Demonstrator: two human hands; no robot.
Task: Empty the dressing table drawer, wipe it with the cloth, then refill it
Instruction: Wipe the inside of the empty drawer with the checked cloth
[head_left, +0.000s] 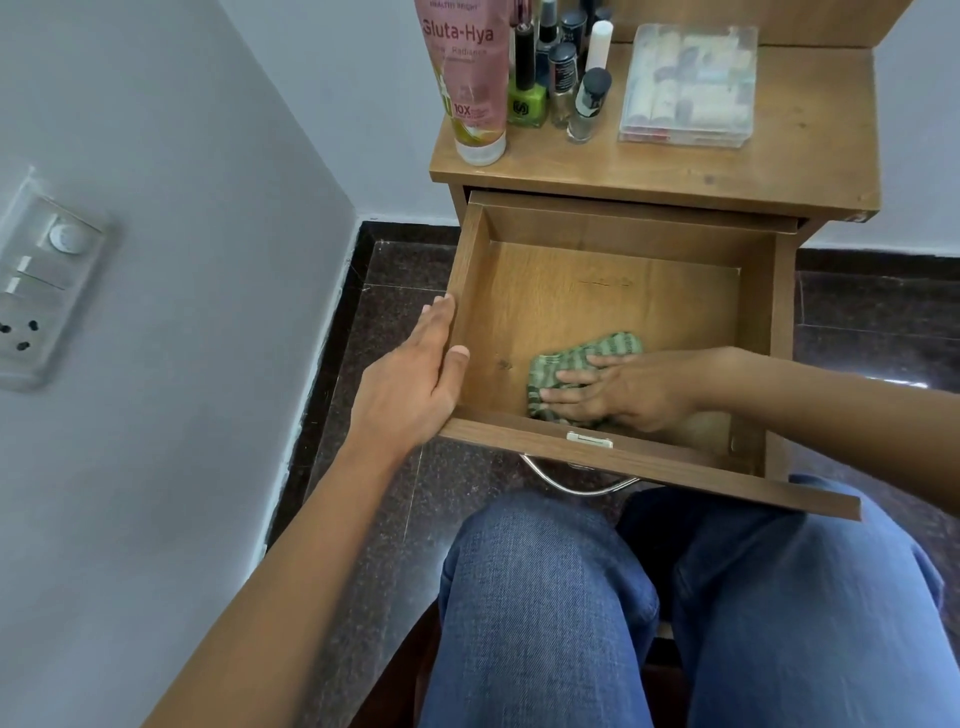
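The wooden drawer (613, 291) of the dressing table is pulled out over my knees, with only a cloth inside. My left hand (415, 374) grips the drawer's left wall, thumb inside and fingers outside. My right hand (618, 389) lies flat with spread fingers on a green striped cloth (576, 358), pressing it onto the drawer floor near the front edge. On the table top (675, 166) stand a pink lotion tube (467, 78), several nail polish bottles (566, 67) and a clear plastic box (691, 83).
A grey wall with a switch and socket panel (41, 291) rises on the left. Dark stone floor (395, 509) lies below. My legs in blue jeans (545, 613) sit under the drawer front, where a metal handle (576, 483) hangs.
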